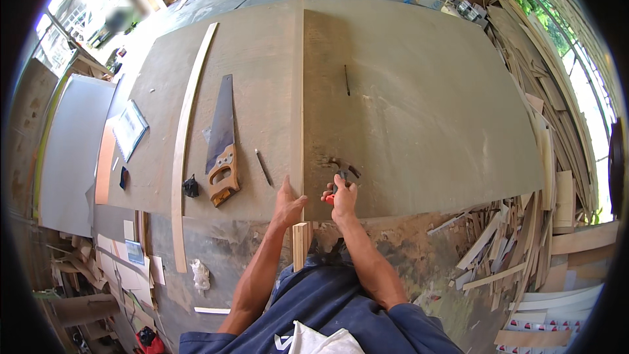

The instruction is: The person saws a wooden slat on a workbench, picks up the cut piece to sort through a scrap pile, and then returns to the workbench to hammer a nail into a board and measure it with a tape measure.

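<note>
Sawdust-grey plywood sheets [406, 92] cover a big workbench in an open workshop, with offcuts heaped along the right. Standing on edge down the middle of the bench is a long thin wooden strip [299, 111], its near end overhanging the bench edge. The left hand [287, 204] lies flat and open against that strip's left side near its end, thumb reaching toward it. Just right of the strip, the right hand [343, 198] is closed around a red-handled hammer [341, 174] (its dark head rests on the sheet just beyond the fingers). Well left of the left hand lie a pencil [263, 168], a handsaw [221, 141] with a wooden grip, and a long curved batten [187, 131].
</note>
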{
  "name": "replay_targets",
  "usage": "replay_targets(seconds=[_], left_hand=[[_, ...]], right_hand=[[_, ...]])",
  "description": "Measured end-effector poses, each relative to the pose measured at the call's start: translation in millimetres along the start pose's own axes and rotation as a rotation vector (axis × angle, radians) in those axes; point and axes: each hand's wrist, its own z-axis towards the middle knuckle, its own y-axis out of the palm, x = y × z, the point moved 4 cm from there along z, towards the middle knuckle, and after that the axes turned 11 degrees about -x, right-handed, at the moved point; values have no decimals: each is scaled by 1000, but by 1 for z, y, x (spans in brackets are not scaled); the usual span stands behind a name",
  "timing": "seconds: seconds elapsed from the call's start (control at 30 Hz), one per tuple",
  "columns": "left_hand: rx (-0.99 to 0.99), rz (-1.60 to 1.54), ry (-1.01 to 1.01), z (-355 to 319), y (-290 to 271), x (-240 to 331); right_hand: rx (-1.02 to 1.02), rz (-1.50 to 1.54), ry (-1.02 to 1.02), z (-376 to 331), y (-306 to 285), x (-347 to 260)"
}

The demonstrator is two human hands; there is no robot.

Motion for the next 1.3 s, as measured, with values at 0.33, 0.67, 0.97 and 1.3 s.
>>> replay_targets(seconds=[0.33, 0.67, 0.97, 1.3], left_hand=[[-130, -269, 50, 0, -18, -8], [-201, -447, 55, 8, -5, -21], [-334, -365, 67, 9, -9, -15], [-235, -345, 62, 7, -26, -43]], right_hand=[[-81, -372, -128, 35, 37, 34], [-97, -247, -19, 19, 44, 11], [-79, -776, -178, 43, 21, 29], [144, -744, -210, 20, 49, 30]])
